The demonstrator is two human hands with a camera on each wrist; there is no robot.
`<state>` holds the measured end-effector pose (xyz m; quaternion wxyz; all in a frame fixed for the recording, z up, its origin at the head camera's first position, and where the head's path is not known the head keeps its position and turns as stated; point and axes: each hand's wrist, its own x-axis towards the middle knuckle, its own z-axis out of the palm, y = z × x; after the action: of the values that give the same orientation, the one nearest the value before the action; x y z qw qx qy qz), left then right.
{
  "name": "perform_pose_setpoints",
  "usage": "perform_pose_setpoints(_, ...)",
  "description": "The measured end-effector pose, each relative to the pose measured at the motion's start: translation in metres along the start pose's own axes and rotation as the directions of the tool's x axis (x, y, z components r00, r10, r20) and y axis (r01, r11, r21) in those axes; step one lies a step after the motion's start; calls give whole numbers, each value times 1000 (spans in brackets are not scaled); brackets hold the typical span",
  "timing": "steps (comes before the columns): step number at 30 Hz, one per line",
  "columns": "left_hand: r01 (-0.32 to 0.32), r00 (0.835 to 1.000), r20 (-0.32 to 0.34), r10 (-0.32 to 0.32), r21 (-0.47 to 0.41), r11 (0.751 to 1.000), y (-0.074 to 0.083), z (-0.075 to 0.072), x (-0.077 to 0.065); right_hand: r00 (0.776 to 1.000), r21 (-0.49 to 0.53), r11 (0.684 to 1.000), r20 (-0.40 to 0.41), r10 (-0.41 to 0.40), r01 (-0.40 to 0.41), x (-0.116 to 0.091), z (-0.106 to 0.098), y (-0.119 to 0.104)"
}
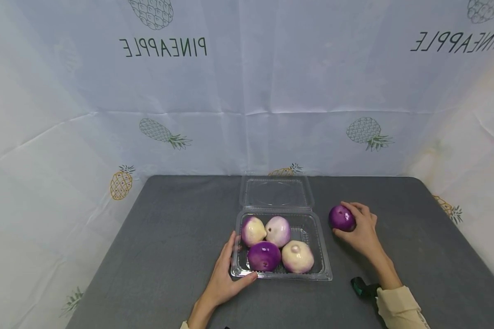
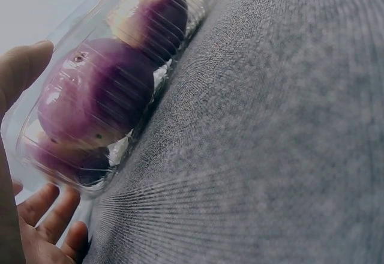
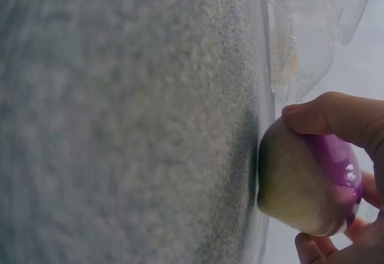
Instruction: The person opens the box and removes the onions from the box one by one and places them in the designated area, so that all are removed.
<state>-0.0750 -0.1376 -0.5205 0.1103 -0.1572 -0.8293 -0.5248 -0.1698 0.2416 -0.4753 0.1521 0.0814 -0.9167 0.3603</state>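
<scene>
A clear plastic clamshell box (image 1: 323, 262) stands with its lid (image 1: 276, 192) folded back. Inside lie several glossy purple-and-cream onions, among them a deep purple onion (image 1: 264, 256) at the front left and a pale onion (image 1: 298, 257) at the front right. My left hand (image 1: 224, 276) rests against the box's front left corner, its fingers along the left side and its thumb at the front rim. To the right of the box, my right hand (image 1: 360, 228) grips another purple onion (image 1: 341, 218) between thumb and fingers. In the right wrist view this onion (image 3: 300, 180) appears at tabletop level.
Everything stands on a dark grey tabletop (image 1: 169, 237). A white curtain (image 1: 247, 82) printed with pineapples hangs behind its far edge. A black strap with a small device (image 1: 362, 288) sits at the right wrist, beside the sleeve.
</scene>
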Motion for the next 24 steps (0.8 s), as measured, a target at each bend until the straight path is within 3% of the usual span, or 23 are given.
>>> perform_pose_setpoints(7, 4, 1000, 6, -4, -2, 1000, -1, 0, 0, 999, -3, 1000, 20, 27, -27, -1, -1, 0)
perform_pose_setpoints(18, 13, 1000, 11, -13, 0, 1000, 0, 0, 0, 983, -4, 983, 35, 181, -181, -2, -3, 0)
perform_pose_setpoints(24, 9, 1000, 11, -9, 1, 1000, -1, 0, 0, 978, -10, 979, 56, 202, -201, -2, -4, 1)
